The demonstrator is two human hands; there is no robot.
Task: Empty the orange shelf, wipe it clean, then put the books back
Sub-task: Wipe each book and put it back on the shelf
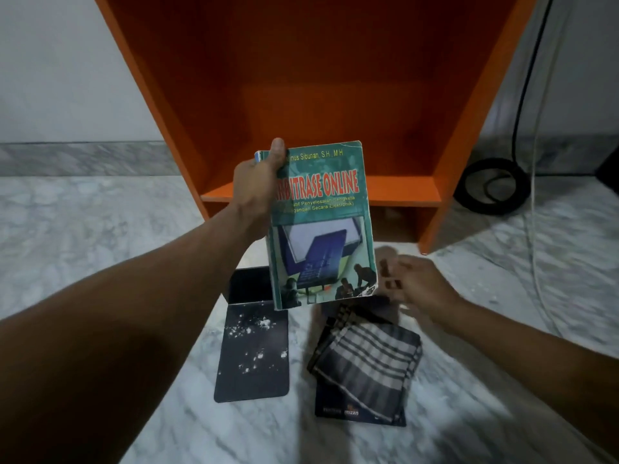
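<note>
Left hand (pixel 258 182) pinches the green paperback (pixel 323 226) by its spine, upright, likely for reshelving on the orange shelf (pixel 402 192) — right hand (pixel 418 286) blurred, grip unclear.

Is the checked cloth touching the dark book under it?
Touching. The head view shows the checked cloth lying on the dark book, covering most of it.

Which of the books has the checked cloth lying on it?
The dark book on the floor at right, its lower edge showing under the checked cloth. The white-speckled book beside it lies bare; the left hand holds the green book.
</note>
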